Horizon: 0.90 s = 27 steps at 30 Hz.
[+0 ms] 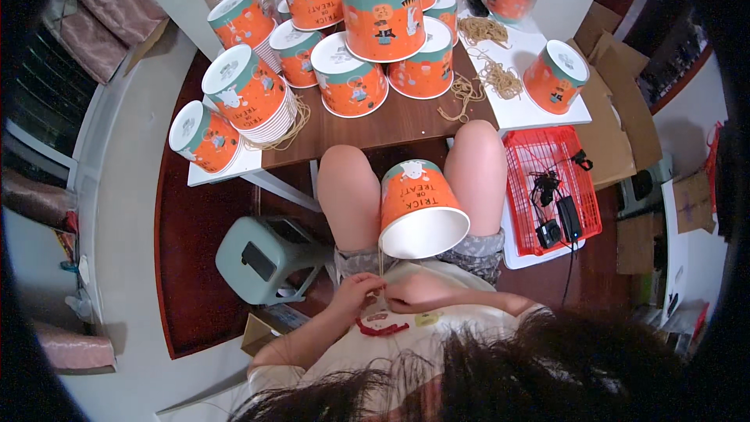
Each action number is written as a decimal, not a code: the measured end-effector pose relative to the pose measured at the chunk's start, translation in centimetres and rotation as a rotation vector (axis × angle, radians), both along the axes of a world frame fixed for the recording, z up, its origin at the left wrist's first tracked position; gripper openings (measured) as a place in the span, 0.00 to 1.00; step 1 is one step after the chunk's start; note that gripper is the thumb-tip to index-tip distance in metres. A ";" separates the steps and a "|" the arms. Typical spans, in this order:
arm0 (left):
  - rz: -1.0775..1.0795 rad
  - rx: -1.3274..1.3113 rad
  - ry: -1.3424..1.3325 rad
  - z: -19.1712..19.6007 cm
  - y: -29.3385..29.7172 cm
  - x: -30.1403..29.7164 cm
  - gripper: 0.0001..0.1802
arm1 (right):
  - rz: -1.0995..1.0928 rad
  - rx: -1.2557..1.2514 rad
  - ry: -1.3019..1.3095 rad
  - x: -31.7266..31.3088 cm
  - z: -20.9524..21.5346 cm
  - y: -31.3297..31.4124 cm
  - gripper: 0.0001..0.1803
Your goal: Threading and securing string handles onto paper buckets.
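An orange paper bucket (418,191) with a green band and a white ghost-like figure lies tilted between my thighs, its white open mouth toward me. From the left side of its rim a thin tan cord (380,258) runs down to my hands. My left hand (359,294) is closed, its fingertips pinching at the cord's lower end. Close beside it, my right hand (420,291) has its fingers curled, and what they hold is hidden. Both hands are in front of my shirt, just below the bucket's mouth.
Ahead, a brown table (344,126) bears several upside-down orange buckets (383,16), some stacked. Tan cord bundles (500,78) lie at its right. A red basket (516,187) with black chargers is at my right; a grey-green stool (266,262) with a phone stands at my left.
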<state>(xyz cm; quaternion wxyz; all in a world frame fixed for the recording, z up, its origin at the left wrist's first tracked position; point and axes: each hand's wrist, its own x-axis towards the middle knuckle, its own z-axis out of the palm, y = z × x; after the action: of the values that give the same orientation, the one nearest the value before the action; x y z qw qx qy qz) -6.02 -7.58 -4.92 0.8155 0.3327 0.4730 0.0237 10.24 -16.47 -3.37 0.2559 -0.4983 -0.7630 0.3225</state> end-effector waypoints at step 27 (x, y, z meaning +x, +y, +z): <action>0.026 0.094 -0.068 -0.3 4.0 4.1 0.06 | 0.627 -0.081 0.668 1.5 2.8 1.7 0.13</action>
<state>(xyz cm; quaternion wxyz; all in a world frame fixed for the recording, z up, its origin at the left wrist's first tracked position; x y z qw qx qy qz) -1.93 -3.61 -5.27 0.8141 0.3636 0.4478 0.0679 11.78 -14.79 -0.60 0.3582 -0.1215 -0.7394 0.5570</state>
